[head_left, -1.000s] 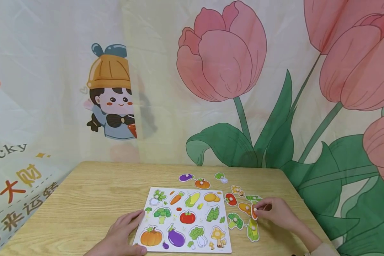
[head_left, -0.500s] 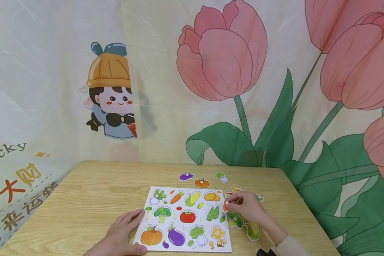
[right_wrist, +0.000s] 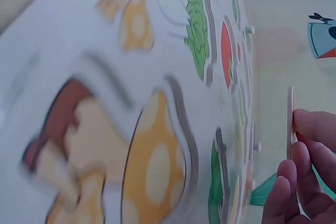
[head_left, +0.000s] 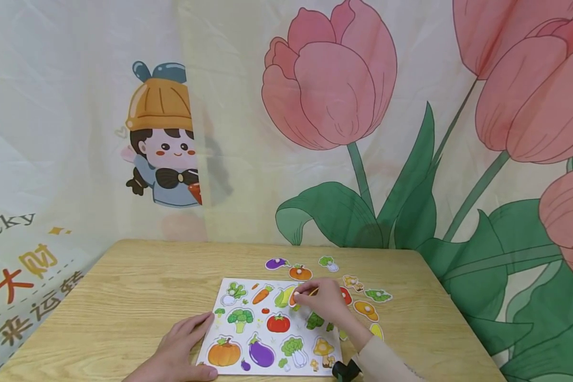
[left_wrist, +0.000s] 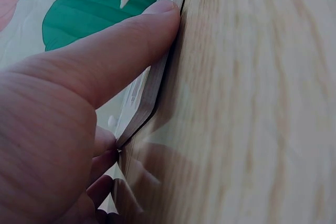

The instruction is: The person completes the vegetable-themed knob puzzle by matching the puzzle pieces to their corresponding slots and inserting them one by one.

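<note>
A person's right hand (head_left: 323, 301) pinches an orange piece (head_left: 293, 298) on edge above a vegetable board (head_left: 275, 341), beside the printed corn (head_left: 281, 298); the left hand (head_left: 183, 344) grips the vegetable board's near left corner.

Pink tulips (head_left: 329, 90) and a cartoon figure (head_left: 164, 143) decorate pale hanging cloth (head_left: 239, 79) behind the light wood-grained surface (head_left: 124, 302).
</note>
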A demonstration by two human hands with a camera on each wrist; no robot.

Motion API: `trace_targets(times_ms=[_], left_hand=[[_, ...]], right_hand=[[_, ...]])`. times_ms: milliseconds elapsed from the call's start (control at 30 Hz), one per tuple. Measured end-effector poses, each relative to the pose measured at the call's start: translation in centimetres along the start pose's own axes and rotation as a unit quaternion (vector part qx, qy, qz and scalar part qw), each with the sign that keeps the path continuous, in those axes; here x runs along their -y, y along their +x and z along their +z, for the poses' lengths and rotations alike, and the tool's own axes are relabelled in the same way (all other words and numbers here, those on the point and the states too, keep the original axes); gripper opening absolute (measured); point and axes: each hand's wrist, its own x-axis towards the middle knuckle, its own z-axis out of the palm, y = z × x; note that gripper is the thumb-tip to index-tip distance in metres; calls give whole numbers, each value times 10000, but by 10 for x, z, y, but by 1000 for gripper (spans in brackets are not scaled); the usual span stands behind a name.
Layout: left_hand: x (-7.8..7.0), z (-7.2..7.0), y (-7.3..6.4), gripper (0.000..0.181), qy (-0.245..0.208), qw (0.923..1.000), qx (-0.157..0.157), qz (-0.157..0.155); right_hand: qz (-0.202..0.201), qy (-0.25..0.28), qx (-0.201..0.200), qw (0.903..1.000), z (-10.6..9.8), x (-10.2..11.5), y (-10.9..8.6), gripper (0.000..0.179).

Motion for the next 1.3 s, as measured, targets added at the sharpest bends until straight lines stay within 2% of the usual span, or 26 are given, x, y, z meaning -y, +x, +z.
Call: trace_targets(times_ms=[200, 400, 700, 1000, 1300], left_hand=[[-1, 0, -1, 116, 154, 9998, -90, 95], [1, 0, -2, 116, 109, 9999, -71, 80], [3, 3, -3, 115, 188, 9994, -205, 191], [-1, 1, -4, 116, 286, 9991, -236, 194], [-6, -3, -4, 115, 16, 9999, -65, 110]], right_hand=[[39, 17, -172, 9998, 26, 8, 10, 5], [81, 121, -271, 9995, 46, 17, 19, 5], [431, 208, -157, 9987, 70, 25, 27, 8], [628, 131, 5, 9979, 84, 31, 35, 10], [604, -248, -23, 9979, 88, 33, 37, 11]])
